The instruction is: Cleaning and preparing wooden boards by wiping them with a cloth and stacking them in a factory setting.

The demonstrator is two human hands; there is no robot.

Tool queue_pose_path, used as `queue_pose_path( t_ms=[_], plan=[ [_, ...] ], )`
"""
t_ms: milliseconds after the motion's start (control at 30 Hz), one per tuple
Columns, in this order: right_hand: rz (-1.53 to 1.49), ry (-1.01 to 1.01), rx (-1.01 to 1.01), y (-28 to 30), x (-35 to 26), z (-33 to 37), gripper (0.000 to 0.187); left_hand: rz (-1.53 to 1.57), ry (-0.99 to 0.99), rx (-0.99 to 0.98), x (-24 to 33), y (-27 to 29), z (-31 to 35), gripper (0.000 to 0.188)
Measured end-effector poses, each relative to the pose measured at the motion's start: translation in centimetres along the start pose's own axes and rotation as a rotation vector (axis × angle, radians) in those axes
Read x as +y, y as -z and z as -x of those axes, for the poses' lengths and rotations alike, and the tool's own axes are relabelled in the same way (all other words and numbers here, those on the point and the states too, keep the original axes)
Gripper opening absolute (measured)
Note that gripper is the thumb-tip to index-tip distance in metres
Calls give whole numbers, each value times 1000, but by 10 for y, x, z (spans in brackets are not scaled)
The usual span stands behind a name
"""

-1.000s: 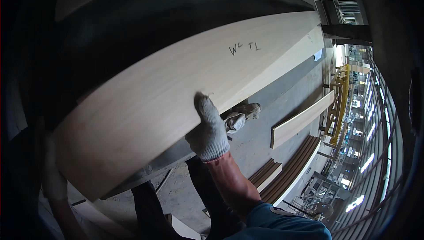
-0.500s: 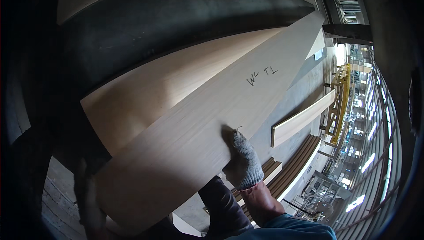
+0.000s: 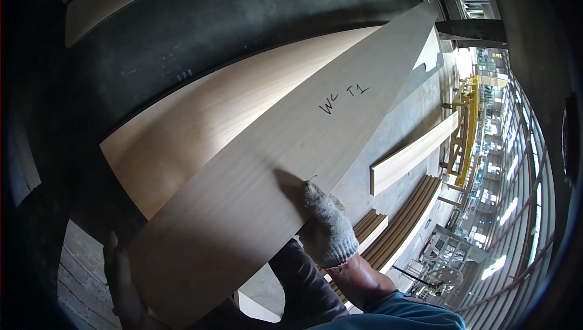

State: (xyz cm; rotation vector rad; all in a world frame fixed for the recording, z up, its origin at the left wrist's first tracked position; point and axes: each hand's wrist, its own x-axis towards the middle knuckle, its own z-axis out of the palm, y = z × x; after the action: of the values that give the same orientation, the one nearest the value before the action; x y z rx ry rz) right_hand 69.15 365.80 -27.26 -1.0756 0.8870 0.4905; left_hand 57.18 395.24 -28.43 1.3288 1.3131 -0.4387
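Note:
A long pale wooden board (image 3: 261, 166) with dark handwriting on its face slants from the lower left toward the upper right. My right hand (image 3: 331, 226), in a grey knitted glove, grips its right edge; the thumb is over the face and casts a shadow, while the fingers are hidden beneath. Deep in shadow at the lower left, my left hand (image 3: 124, 287) holds the near left end of the board, its thumb pointing up along the edge. Partly under this board lies another wooden panel (image 3: 164, 141), warmer in tone.
A dark curved surface (image 3: 200, 38) runs behind the panel. To the right are a light board (image 3: 413, 154), stacked brown mouldings (image 3: 404, 226) and a yellow frame (image 3: 469, 129). A dark post (image 3: 540, 56) stands at the far right. My legs (image 3: 306, 284) are below the board.
The held board has shifted slightly left in the picture. My right thumb has moved left with it, and its shadow on the face is longer. Both hands keep their hold.

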Motion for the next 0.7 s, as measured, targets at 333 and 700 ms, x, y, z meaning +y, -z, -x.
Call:
queue_pose_path(
  t_ms=[333, 700],
  plan=[
    [37, -122, 87, 20, 0, 8, 65, -185, 47, 35, -39, 6, 6, 78],
    [647, 316, -165, 75, -29, 59, 52, 102, 341, -468, -61, -15, 34, 53]
  ],
)
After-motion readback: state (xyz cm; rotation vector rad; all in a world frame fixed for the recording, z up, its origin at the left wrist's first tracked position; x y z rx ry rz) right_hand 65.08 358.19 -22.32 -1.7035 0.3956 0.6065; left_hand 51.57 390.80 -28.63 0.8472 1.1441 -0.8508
